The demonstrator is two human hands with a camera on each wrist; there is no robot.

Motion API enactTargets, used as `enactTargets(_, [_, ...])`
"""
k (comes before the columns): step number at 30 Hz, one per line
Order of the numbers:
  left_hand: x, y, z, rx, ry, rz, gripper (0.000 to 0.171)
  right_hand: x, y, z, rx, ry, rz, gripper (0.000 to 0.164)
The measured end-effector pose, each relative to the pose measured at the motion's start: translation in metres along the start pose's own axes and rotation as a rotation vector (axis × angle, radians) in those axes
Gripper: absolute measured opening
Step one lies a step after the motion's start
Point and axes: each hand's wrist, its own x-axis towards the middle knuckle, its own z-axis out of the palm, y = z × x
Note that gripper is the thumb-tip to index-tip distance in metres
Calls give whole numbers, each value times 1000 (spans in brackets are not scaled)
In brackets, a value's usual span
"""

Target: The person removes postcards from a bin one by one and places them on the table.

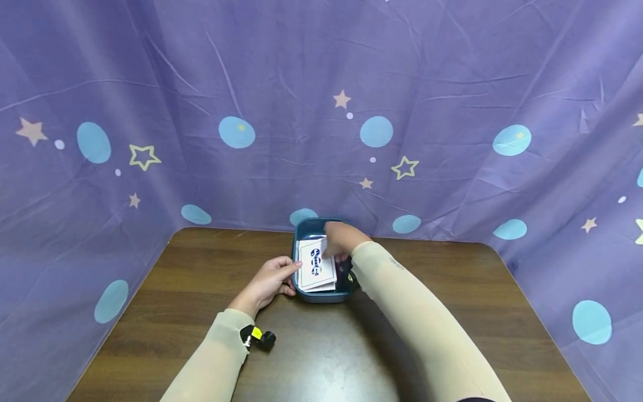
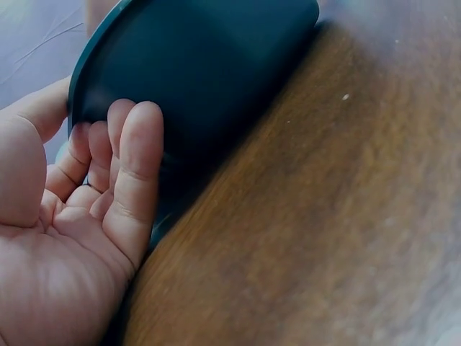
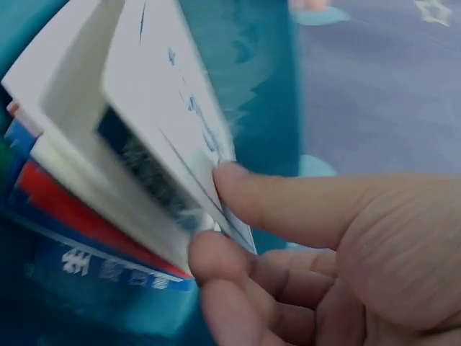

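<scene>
A teal plastic bin (image 1: 324,298) stands on the table near the back. My left hand (image 1: 273,279) holds its left side, thumb over the rim and fingers curled against the outer wall (image 2: 209,65). My right hand (image 1: 344,240) reaches inside from the right. There it pinches the edge of a white booklet (image 3: 155,86) with blue print, thumb on the printed face and a fingertip underneath. The booklet's layers spread apart beneath that face. Below it, several booklets (image 3: 79,216) with red and blue covers lie stacked in the bin.
The brown wooden table (image 1: 427,312) extends around the bin. A purple curtain (image 1: 311,84) with stars and dots hangs right behind it and along both sides. Strapped to my left wrist is a small black camera (image 1: 263,338).
</scene>
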Motion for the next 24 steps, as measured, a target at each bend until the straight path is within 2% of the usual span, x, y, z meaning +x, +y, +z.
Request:
enactTargets(4, [0,-2,-1,-7,-13,5,24,-11,5,-7,130,56,-12,86])
enactTargets(11, [0,-2,-3,-33,-24,26,26,-26,22,-13,285,123,-77,57])
enactTargets(17, [1,-3,-4,-40,-22,27,28,-40,55,-8,453,236,-151,41])
enactTargets(21, [1,-3,-4,-47,-17,22,27,-51,83,-4,554,301,-164,45])
enactTargets(24, [1,-3,-5,-53,-11,17,27,-58,103,-2,582,344,-148,48])
